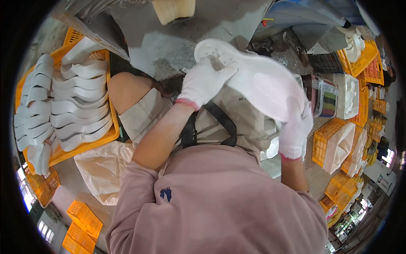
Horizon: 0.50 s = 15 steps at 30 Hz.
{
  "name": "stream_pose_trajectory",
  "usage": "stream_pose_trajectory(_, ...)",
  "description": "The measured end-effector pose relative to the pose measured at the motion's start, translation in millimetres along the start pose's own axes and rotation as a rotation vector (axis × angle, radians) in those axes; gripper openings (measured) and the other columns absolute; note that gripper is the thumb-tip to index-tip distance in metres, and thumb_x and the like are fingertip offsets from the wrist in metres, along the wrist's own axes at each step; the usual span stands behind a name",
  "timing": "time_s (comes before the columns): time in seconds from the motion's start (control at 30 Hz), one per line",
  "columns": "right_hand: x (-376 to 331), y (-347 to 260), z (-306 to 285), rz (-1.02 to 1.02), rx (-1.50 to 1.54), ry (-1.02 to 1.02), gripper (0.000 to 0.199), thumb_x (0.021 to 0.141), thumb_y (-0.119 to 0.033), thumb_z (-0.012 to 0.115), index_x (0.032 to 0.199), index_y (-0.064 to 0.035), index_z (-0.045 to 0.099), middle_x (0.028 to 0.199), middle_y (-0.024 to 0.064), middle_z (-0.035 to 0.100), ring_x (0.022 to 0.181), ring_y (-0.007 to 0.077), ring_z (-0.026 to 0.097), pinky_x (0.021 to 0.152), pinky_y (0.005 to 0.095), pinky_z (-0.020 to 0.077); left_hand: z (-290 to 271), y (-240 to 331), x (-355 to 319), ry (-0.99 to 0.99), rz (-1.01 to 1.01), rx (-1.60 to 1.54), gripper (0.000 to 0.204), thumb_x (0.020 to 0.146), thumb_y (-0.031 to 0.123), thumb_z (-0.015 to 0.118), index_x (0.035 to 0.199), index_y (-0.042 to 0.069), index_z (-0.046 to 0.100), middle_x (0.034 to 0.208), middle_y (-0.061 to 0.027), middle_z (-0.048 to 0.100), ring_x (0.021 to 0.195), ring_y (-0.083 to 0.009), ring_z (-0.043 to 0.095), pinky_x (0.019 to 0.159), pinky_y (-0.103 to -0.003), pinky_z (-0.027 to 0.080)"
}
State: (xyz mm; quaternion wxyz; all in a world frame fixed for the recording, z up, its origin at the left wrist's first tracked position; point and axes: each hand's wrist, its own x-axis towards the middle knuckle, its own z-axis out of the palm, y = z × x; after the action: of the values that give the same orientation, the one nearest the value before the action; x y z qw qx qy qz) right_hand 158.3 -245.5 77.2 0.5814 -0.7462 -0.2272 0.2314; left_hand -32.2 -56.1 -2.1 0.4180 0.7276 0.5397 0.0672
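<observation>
A large white shoe sole [264, 82] is held up in front of my waist, slanting from upper left to lower right. Its narrower end has small dark dots or holes. My left hand [202, 83], in a white knit glove with a pink cuff, grips that end with fingers and thumb closed on it. My right hand [297, 130], gloved the same way, is closed on the lower right end and slightly blurred. To my left, an orange crate [112, 130] holds rows of similar white soles [80, 106] stacked on edge.
A pale, bristly block or wheel [173, 10] hangs at the top above a grey metal surface [156, 51]. A pale sack [105, 169] lies beside the left crate. Stacked orange crates [330, 142] and a clear plastic container [323, 97] stand to the right. More white pieces [272, 146] lie beside my right hand.
</observation>
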Motion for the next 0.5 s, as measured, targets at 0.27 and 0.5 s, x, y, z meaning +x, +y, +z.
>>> stream_pose_trajectory(0.27, -4.6, 35.5, 5.6, 0.059, -0.075, -0.056, 0.044, 0.104, -0.009, 0.069, 0.144, 0.0073, 0.061, 0.134, 0.0128, 0.07, 0.118, 0.0174, 0.066, 0.104, 0.0316, 0.0518, 29.4, 31.5, -15.2, -0.546, 0.214, -0.855, 0.018, 0.102, 0.015, 0.06, 0.106, 0.002, 0.071, 0.088, -0.0081, 0.071, 0.079, -0.0175, 0.067, 0.072, -0.034, 0.054)
stream_pose_trajectory(0.5, 35.1, 14.9, 15.0, 0.143, 0.035, -0.024, 0.038, 0.106, -0.01, 0.067, 0.141, 0.0058, 0.064, 0.127, 0.0103, 0.073, 0.113, 0.0151, 0.068, 0.099, 0.0295, 0.0534, -44.7, 72.9, -46.4, -0.95, 0.418, -0.057, 0.043, 0.101, 0.047, 0.07, 0.113, 0.008, 0.078, 0.097, -0.0165, 0.079, 0.089, -0.0306, 0.073, 0.088, -0.038, 0.057)
